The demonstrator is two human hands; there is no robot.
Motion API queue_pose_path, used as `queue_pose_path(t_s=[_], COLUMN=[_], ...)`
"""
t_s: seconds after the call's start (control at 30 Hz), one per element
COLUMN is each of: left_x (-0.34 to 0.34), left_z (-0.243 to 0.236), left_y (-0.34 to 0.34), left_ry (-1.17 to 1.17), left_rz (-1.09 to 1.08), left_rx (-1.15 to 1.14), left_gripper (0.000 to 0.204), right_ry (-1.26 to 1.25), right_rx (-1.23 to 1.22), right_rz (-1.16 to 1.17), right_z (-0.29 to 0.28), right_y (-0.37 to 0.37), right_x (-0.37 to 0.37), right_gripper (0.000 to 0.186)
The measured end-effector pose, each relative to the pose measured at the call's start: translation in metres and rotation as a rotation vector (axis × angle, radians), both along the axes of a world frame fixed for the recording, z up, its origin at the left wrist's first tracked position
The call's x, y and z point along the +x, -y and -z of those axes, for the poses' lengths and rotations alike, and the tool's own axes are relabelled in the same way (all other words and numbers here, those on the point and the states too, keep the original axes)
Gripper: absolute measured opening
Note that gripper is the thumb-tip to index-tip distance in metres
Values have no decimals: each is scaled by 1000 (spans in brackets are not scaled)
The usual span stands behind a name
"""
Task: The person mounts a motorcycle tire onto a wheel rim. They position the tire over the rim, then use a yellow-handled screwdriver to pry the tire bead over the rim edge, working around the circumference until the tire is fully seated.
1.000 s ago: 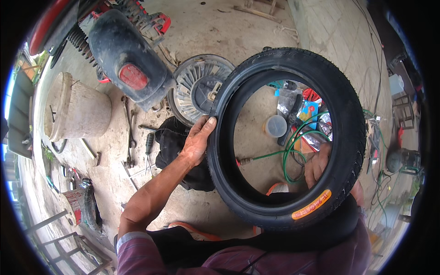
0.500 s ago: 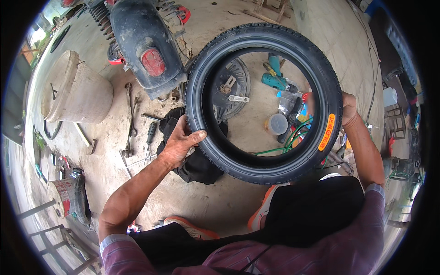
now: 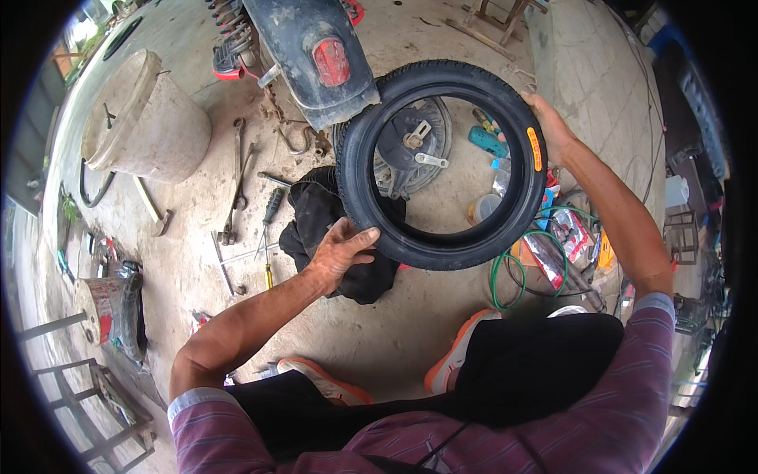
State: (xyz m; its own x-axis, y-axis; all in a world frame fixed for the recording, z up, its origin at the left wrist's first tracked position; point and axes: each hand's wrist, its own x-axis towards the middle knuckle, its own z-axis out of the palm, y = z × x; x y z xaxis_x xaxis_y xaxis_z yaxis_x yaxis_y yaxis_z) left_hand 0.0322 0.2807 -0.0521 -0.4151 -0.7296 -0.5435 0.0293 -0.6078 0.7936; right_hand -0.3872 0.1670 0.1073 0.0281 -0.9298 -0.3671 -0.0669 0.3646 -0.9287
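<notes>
Black tyre point(image 3: 358, 166) being held up.
Left hand point(image 3: 339, 254) is grasping its lower-left edge, right hand point(image 3: 550, 130) its upper-right; opposite grips are probably balancing it.

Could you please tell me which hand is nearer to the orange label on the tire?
Right. The right hand is at the upper right edge of the tire, just beside the orange label. The left hand is across the tire, at its lower left edge.

1 head-worn fisheye looks down at the nearby tire point(image 3: 359, 170).
</notes>
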Motion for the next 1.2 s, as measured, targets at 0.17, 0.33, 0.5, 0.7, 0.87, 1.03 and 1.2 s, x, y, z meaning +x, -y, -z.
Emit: queue_pose_path(t_s=[0.17,0.33,0.5,0.7,0.87,1.03,1.2], left_x=[-4,3,-1,6,23,43,44], left_z=[-1,13,23,24,6,-9,-11], left_y=[-1,2,5,19,41,81,92], left_ry=[32,74,133,158,162,309,399], left_rz=[-6,6,48,58,-13,38,115], left_rx=[72,120,113,121,6,-44,-60], left_gripper=[72,74,73,75,71,90,90], right_ry=[-78,-137,-217,-237,-152,-87,-83], right_rx=[-19,-49,-125,-212,-170,-164,-184], right_rz=[-10,-83,-101,-86,-32,6,69], right_z=[35,64,65,86,92,110,146], right_y=[26,40,56,72,86,99,110], right_x=[6,12,24,21,18,25,12], right_gripper=[61,60,57,65,70,83,75])
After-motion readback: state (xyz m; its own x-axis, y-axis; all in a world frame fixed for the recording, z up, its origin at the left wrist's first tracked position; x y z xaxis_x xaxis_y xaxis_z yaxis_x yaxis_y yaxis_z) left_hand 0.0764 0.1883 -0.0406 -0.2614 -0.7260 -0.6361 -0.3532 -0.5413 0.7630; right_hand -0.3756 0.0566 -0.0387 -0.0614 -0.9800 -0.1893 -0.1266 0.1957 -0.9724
